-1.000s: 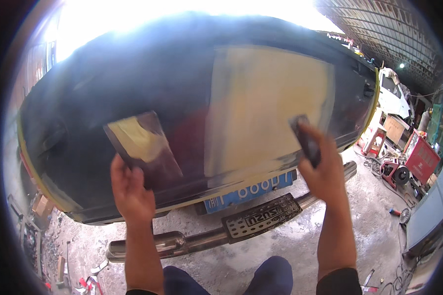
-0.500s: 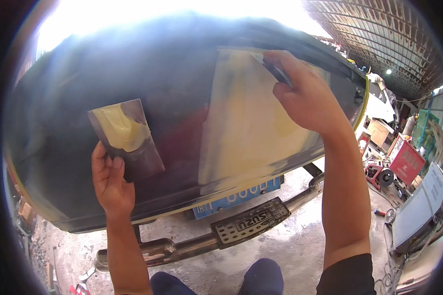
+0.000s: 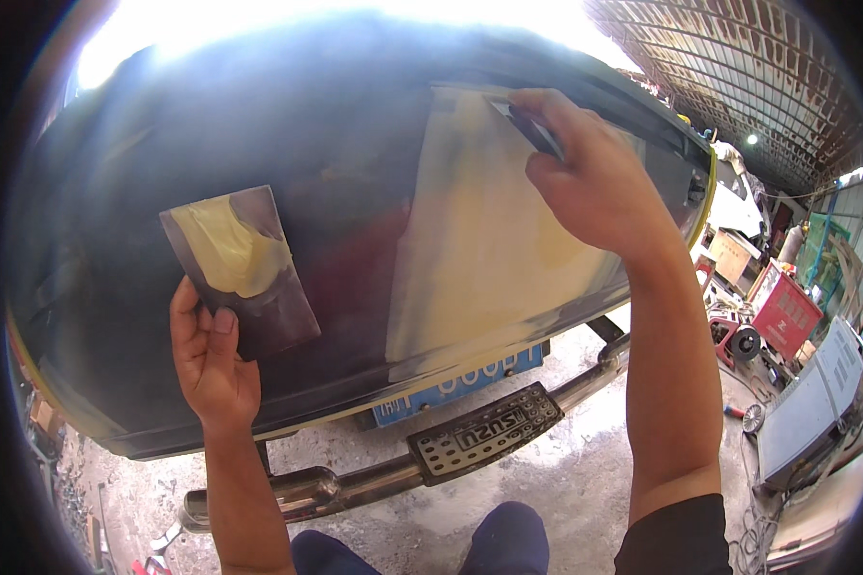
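Dark panel [image 3: 297,144] beyond; left hand [image 3: 216,369] pinches a likely light, stiff board [image 3: 276,309] low down; right hand [image 3: 590,177] clamps a spreader [image 3: 535,132].

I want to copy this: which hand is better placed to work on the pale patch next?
Probably the right hand: it holds a spreader at the top of the pale patch, while the left hand, farther away, holds a board with yellow paste.

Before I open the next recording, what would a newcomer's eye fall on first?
The big pale-yellow patch on the right half of the dark panel stands out first, with the right hand holding a spreader near the patch's top edge. To the left, the left hand holds a dark board bearing a yellow dollop.
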{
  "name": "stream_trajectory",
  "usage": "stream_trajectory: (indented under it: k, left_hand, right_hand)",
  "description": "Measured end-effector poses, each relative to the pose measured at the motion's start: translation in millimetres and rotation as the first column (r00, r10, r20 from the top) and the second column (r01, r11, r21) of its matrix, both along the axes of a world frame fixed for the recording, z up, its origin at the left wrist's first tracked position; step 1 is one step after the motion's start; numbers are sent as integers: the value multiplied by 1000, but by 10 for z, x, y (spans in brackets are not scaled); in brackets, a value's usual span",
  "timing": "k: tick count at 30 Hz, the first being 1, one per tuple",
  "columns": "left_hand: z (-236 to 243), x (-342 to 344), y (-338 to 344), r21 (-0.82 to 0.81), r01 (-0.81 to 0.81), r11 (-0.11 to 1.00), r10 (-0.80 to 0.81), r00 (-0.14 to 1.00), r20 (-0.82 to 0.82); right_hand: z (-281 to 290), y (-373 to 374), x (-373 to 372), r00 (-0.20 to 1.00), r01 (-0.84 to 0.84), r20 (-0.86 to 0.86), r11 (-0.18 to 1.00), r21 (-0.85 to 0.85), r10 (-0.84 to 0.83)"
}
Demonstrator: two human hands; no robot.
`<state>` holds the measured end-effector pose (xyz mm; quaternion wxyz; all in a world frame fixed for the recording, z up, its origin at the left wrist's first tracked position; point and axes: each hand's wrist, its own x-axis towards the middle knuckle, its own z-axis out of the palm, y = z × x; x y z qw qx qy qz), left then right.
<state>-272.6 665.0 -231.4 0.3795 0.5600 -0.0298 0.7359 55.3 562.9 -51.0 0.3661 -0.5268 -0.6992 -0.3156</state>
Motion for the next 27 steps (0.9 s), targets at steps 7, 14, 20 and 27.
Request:
stream_trajectory:
  k: [7,14,20,27]
  left_hand:
    - [-21,4,1,-79,-85,993,86,996,10]
    - [-20,-38,-27,-84,-100,991,102,995,22]
    - [-15,-68,-22,-51,-120,991,118,992,-41]
    - [-21,-51,-29,-28,-109,994,108,994,-34]
  right_hand:
    - [-34,60,-19,998,-29,55,998,47,27]
    - [-94,39,-104,999,27,36,999,23,-28]
    - [-189,3,-146,1000,13,15,1000,5,-13]
    - [-356,-22,-131,999,-31,39,998,45,30]
